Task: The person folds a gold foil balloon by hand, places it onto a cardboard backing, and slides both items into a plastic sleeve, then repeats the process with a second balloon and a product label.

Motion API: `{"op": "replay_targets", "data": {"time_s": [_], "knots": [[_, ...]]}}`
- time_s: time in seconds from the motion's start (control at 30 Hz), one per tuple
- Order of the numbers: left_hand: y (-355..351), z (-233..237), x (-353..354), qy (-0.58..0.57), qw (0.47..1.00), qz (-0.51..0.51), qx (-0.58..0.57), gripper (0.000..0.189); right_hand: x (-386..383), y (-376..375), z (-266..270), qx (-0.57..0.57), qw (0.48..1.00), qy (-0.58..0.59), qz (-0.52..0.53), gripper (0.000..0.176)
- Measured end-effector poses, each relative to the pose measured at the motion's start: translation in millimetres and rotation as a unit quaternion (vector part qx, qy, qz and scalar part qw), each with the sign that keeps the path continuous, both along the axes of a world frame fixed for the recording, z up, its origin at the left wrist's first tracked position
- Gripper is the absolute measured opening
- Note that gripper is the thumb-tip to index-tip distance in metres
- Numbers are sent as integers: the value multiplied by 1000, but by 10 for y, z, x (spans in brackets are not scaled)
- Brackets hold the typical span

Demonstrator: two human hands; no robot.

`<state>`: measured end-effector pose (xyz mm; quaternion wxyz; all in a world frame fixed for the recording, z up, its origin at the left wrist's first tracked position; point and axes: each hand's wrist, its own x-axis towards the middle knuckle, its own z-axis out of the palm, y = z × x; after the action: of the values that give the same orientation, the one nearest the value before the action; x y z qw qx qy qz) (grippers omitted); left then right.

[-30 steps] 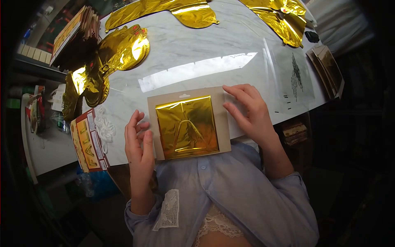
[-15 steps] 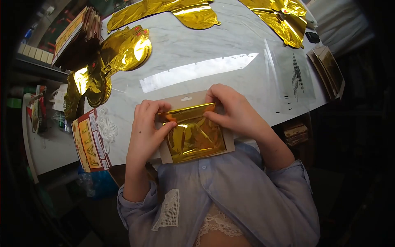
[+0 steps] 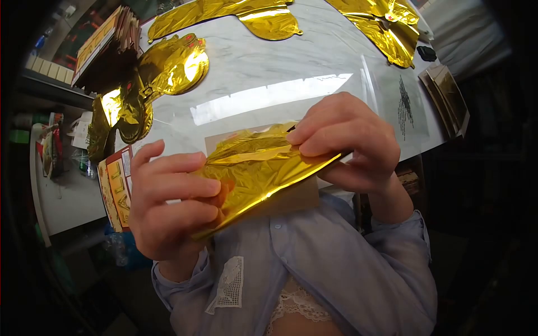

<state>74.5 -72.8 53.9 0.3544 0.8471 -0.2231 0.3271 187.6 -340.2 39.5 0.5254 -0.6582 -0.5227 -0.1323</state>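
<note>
A folded gold foil balloon (image 3: 263, 176) is stretched between my two hands, tilted with its right end higher. My left hand (image 3: 174, 196) grips its left end, fingers over the top and thumb out of sight. At the upper right, my right hand (image 3: 350, 145) pinches the other end between fingers and thumb. Beneath the foil lies a grey-beige card (image 3: 300, 199), mostly covered, at the table's near edge. A printed packet with "FALL" lettering (image 3: 116, 185) sits just left of my left hand, partly hidden by it.
More gold foil balloons lie at the left (image 3: 174, 64), the back (image 3: 224, 14) and the back right (image 3: 381, 28) of the marble-look table (image 3: 252, 61). A clear plastic bag (image 3: 400, 106) rests at right beside folded cards (image 3: 445, 98). Stacked printed cards (image 3: 106, 47) stand back left.
The gold foil has been raised off the card, toward the camera, and its folded flat shape is now stretched and tilted. Both hands have risen and moved apart with it.
</note>
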Motion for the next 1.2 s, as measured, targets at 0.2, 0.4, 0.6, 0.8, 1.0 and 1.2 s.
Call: {"op": "replay_targets", "data": {"time_s": [0.2,0.4,0.6,0.8,1.0,1.2], "knots": [[34,-782,-296,80,989,-8,122,20,-291,-184,-750,-132,975,-152,-98,18],[19,-917,-591,264,963,42,28,49,-541,-287,-1027,-207,973,-42,-91,34],[75,-830,-686,283,954,73,58,61,-592,-352,-712,-234,960,138,-65,77],[23,-852,-789,325,942,80,0,87,-733,-396,-763,-249,948,179,-90,88],[4,-1023,-861,279,958,48,39,76,-789,-428,-872,-254,953,142,-89,65],[-42,-1095,-881,202,976,46,63,41,-823,-421,-931,-239,961,112,-80,38]]}}
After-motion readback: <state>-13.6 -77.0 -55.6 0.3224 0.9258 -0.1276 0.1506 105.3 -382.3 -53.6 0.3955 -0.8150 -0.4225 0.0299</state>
